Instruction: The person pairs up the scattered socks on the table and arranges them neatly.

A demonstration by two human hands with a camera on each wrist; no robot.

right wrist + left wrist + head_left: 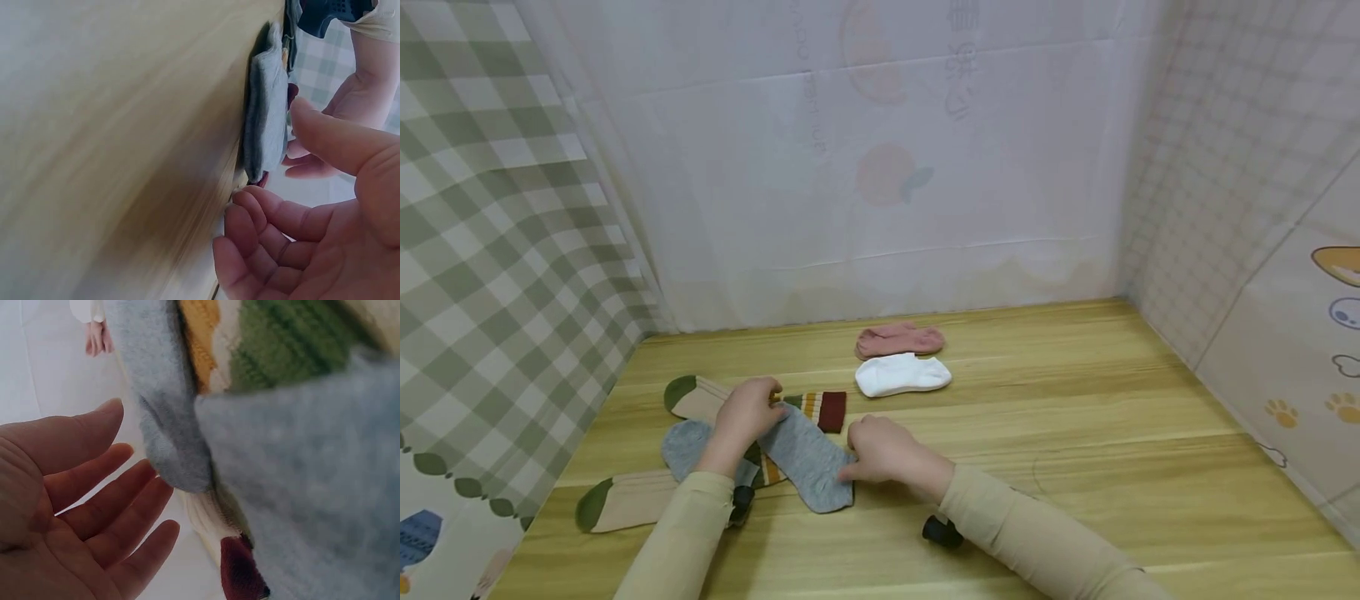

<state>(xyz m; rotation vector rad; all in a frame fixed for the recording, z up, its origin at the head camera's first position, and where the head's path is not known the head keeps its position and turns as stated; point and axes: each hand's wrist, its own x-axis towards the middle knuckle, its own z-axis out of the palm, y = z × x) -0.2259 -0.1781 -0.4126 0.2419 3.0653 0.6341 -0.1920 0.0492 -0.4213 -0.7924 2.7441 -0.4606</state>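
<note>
Head: front grey sock (808, 462) lies diagonally left of centre on the wooden tabletop (1075, 400), its upper end over the striped socks. Left hand (743, 421) is at that upper end, thumb touching; right hand (883, 450) is at the lower right side, thumb touching the edge. Far striped sock (811, 407) has its maroon cuff pointing at the tabletop's right edge; near striped sock (638, 500) sits toward the left edge, green toe outward. Second grey sock (685, 446) is between those two, partly behind the left forearm. White low-cut sock (902, 377) and pink low-cut sock (898, 340) lie near the far edge, pink closest to it. Left wrist: fingers loose and spread, thumb well apart, nothing between them; grey knit and green and mustard stripes just beside the fingertips. Right wrist: fingers softly bent, thumb wide of them, no firm pinch visible; the front grey sock lies just past them, seen nearly edge-on. Step in hand looks like straightening that sock. I'd keep both contacts light, take only the grey layer, and smooth from the middle outward; pressing hard at the upper end could drag the stripes underneath.
</note>
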